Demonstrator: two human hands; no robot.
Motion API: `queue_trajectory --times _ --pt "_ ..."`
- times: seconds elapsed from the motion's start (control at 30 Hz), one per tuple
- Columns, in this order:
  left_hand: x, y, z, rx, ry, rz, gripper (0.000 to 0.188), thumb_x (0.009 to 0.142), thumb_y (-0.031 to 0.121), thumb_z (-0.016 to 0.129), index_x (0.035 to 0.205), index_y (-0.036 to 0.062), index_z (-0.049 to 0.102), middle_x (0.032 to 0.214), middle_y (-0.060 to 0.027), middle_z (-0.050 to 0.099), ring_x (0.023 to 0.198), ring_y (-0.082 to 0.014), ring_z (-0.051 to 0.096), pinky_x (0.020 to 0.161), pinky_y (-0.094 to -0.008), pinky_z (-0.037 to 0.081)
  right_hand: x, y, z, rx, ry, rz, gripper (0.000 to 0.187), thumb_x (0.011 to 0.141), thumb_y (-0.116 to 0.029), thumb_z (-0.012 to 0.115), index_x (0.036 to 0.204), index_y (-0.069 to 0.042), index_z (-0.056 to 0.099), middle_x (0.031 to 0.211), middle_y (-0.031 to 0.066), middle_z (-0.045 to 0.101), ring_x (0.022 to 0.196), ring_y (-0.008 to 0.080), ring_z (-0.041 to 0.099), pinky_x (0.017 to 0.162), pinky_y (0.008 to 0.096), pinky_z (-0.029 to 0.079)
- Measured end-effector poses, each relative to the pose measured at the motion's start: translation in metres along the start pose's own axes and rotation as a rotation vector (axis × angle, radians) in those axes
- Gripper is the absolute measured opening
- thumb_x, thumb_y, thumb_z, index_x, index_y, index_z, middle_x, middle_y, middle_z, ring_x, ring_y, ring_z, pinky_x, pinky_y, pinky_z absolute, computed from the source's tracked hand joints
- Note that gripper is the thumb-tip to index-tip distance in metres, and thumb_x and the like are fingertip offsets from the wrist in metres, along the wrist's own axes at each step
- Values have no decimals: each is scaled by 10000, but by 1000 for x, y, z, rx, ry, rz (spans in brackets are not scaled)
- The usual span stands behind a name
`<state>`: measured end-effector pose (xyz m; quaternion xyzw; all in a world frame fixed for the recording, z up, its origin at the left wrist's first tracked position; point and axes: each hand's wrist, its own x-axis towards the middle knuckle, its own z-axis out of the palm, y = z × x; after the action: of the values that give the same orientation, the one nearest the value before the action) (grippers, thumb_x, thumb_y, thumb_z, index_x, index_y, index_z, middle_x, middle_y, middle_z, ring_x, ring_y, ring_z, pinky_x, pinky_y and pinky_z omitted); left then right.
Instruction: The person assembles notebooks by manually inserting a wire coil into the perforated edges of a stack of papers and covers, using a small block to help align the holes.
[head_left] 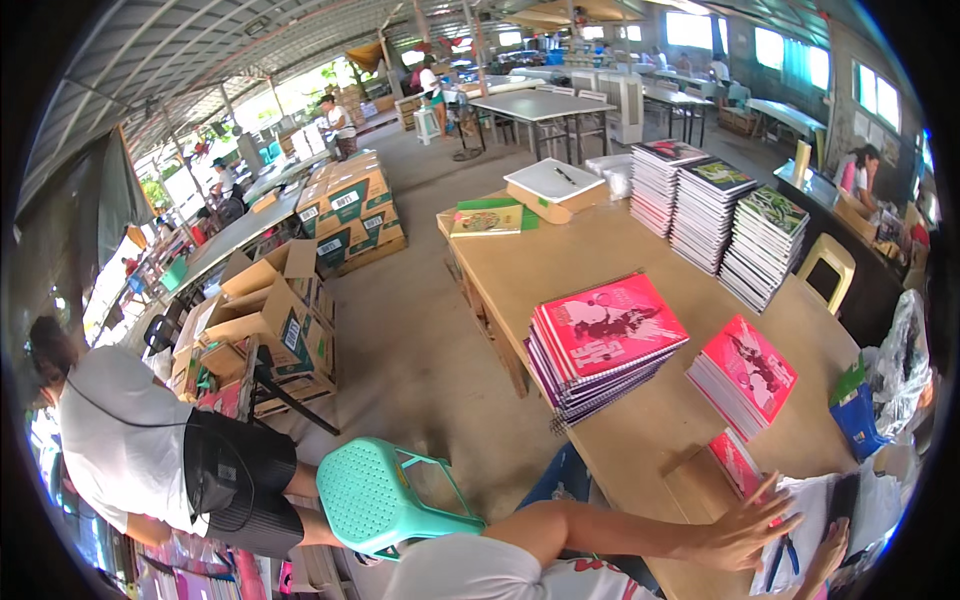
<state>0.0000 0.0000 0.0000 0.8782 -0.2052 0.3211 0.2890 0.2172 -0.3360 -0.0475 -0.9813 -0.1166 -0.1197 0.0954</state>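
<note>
White cloth sleeve point(470, 570) nearest; bare left forearm point(620, 527) extends rightward, left hand point(742, 534) spread near blue-handled pliers point(792, 556). Right hand point(830, 556) partly visible, grip cannot be told. Glossy red booklet point(735, 462) on worktop point(622, 462), just beyond left hand.

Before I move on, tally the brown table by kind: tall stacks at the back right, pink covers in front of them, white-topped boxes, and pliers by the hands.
Tall stacks: 3
Pink covers, one partly hidden: 3
White-topped box: 1
Pliers: 1
Total: 8
</note>
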Motion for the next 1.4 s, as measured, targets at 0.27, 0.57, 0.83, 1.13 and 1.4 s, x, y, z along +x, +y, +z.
queue_trajectory --times 0.27,0.57,0.83,1.13,1.4 --pt "24 11 40 35 -89 -46 569 815 275 694 1308 15 579 1305 -180 565 1221 -332 524 1083 -546 334 -49 -15 -45 365 95 -367 237 998 -8 467 1194 54 587 1028 183 623 938 315 624 859 354 497" --pt "22 -4 -69 24 8 -57 657 844 332 773 1410 98 534 1376 -154 553 1217 -348 558 1045 -566 393 -103 -189 -102 999 -80 -216 260 893 48 633 1127 19 741 863 135 713 788 180 665 708 304 521" --pt "32 -3 -66 -70 -77 -4 194 865 129 743 1057 131 714 984 -42 696 932 -255 667 902 -416 466 -112 -199 -122 879 5 -255 272 862 2 725 1112 -88 783 837 111 722 745 219 677 671 342 515" --pt "29 -8 -70 -59 -79 32 179 863 70 734 1038 105 718 935 -43 698 866 -257 676 818 -390 483 -102 -208 -119 1066 -161 -343 206 864 47 706 1043 -32 772 971 107 759 903 222 708 806 347 543" --pt "30 -7 -67 -69 -65 47 161 882 50 702 1033 105 718 941 -49 703 869 -264 679 823 -391 481 -99 -203 -112 1117 -189 -391 193 867 21 729 1056 -18 749 959 117 754 829 190 710 729 318 547"
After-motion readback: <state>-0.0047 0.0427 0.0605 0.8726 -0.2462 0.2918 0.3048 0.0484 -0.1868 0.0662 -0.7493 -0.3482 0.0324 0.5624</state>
